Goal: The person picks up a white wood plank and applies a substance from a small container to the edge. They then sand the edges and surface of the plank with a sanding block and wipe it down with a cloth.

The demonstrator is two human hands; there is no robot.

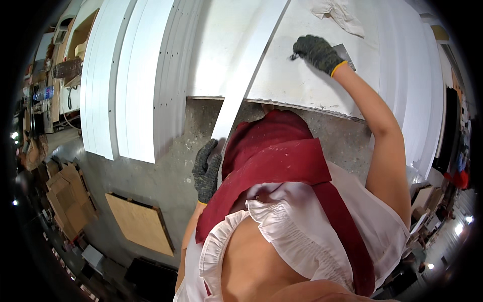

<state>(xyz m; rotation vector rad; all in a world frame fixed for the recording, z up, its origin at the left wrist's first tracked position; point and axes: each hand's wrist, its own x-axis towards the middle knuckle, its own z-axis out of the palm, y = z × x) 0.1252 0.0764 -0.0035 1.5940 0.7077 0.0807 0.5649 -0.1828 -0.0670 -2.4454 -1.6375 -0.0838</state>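
View from above a person in a red apron (282, 166) and white blouse, standing at a white work surface (302, 85) that fills the upper centre of the frame. A stack of white panels (128, 75) stands at the upper left, above a grey concrete floor (151, 186). A plywood sheet (141, 224) lies on the floor at lower left, with cardboard pieces (65, 196) beside it. A crumpled white cloth (339, 15) sits at the top of the surface.

A long white strip (246, 75) runs diagonally from top centre down to the middle of the frame. The left hand (206, 171), in a dark knit glove, is closed around its lower end, just left of the apron. The right hand (317, 53), also gloved, is at upper right, curled tightly around a flat metal scraper (347, 54) pressed against the white surface.
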